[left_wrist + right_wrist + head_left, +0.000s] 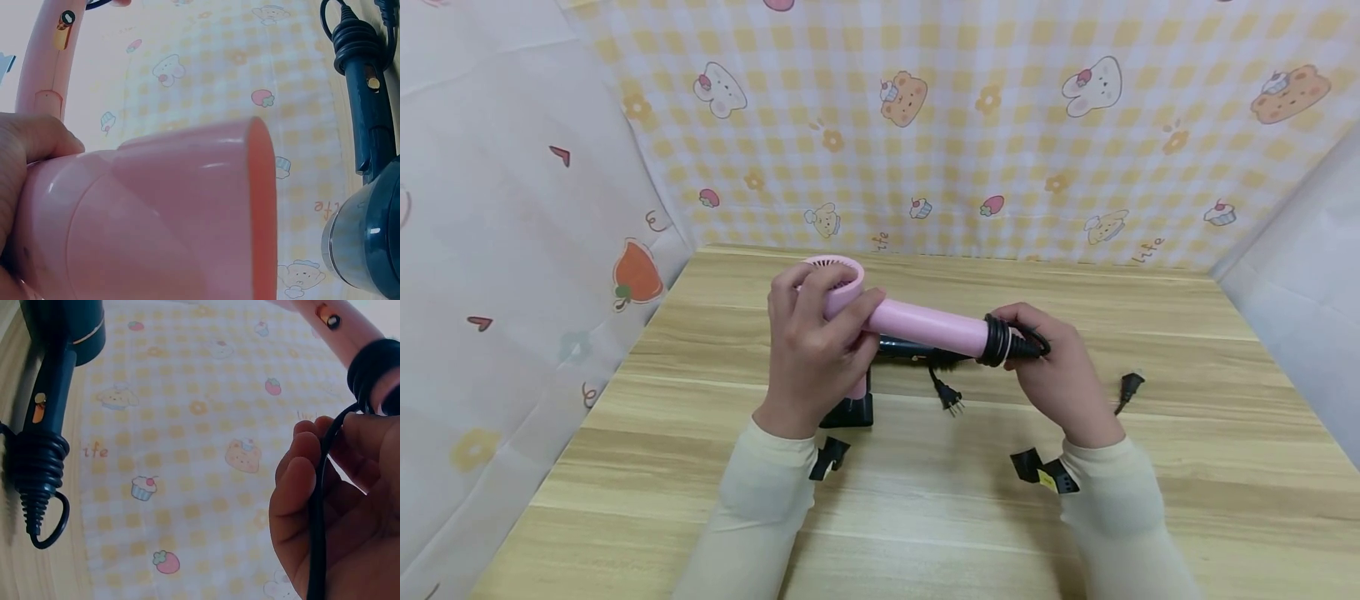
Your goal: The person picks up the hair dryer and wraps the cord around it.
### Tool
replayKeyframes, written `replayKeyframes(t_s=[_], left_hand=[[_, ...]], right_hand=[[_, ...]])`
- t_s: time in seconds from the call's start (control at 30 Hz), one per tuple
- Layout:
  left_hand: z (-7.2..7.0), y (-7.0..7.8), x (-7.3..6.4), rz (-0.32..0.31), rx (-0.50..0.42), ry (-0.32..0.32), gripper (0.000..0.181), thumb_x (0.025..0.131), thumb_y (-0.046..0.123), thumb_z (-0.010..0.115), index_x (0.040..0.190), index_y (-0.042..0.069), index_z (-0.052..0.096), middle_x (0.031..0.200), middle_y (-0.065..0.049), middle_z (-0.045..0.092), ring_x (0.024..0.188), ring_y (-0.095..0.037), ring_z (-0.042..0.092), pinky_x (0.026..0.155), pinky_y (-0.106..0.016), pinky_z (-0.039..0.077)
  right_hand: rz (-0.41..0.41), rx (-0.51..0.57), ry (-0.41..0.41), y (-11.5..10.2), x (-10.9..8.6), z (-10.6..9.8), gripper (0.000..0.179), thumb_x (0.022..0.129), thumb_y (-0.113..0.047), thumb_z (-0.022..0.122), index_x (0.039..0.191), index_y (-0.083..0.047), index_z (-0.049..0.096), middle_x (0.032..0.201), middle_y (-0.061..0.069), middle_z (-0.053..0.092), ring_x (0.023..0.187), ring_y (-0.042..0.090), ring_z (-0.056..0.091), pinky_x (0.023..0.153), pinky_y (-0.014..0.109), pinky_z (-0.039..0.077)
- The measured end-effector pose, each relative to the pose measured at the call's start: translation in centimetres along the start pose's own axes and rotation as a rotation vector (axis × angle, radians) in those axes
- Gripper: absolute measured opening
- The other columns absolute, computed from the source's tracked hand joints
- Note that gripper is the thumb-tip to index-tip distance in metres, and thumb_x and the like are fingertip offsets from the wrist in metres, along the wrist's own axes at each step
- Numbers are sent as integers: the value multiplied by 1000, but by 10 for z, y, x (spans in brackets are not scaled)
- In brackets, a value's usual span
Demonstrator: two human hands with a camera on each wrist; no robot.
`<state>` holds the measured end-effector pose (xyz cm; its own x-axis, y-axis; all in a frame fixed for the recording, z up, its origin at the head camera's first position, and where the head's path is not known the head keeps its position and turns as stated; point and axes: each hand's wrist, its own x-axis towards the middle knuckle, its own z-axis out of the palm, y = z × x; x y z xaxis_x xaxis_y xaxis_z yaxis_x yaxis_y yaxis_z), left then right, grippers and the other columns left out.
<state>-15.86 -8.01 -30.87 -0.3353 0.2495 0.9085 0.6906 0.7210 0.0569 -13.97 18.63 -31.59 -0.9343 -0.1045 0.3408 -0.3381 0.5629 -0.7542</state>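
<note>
My left hand [816, 350] grips the head of a pink hair dryer [928, 327], fingers over the round rear grille and thumb by the handle. In the left wrist view its pink nozzle [187, 206] fills the foreground. The handle points right, held above the table, with black cord [997, 340] wound round its end. There my right hand [1060, 375] holds the cord; in the right wrist view a length of black cord [317, 531] runs across its curled fingers. Behind the pink dryer, a dark hair dryer [51, 403] lies on the table, partly hidden in the head view.
On the wooden table [925, 508], a black plug [950, 398] lies below the dark dryer. Another plug [1131, 385] is to the right of my right hand. A checked, cartoon-printed cloth [955, 125] hangs along the back edge, and a white printed cloth [497, 250] on the left.
</note>
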Motion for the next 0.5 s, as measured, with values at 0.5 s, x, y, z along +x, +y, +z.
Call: replayKeyframes(t_s=[0.5], left_hand=[[3, -5, 0, -42, 8, 100, 20, 77, 4, 69, 94, 10, 77, 112, -16, 57, 108, -42, 44, 92, -54, 36]], right_hand=[[-25, -32, -81, -12, -3, 12, 21, 95, -4, 58, 82, -10, 73, 63, -2, 61, 48, 16, 46, 46, 28, 37]])
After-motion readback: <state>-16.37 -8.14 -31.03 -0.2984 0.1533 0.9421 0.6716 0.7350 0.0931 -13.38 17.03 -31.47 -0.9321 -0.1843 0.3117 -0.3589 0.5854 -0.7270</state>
